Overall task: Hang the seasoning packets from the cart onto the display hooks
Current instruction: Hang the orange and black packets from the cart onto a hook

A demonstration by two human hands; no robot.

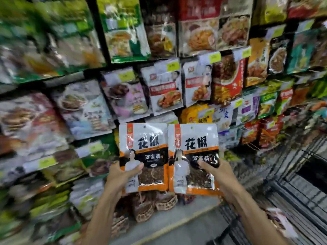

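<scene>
I hold two identical seasoning packets upright and side by side in front of the display wall. Each is white on top with black characters and an orange band, with dark peppercorns showing through a window below. My left hand (122, 175) grips the left packet (144, 147) at its lower left edge, thumb across the front. My right hand (218, 175) grips the right packet (192, 149) at its lower right, thumb on the front. A small hang hole shows near the top of each packet. The display hooks themselves are hidden behind hanging packets.
The wall (164, 85) is packed with rows of hanging packets with yellow-green price tags (172, 66). A black wire cart (299, 183) stands at the lower right. Woven baskets (150, 206) sit on the floor below the packets. The left side is motion-blurred.
</scene>
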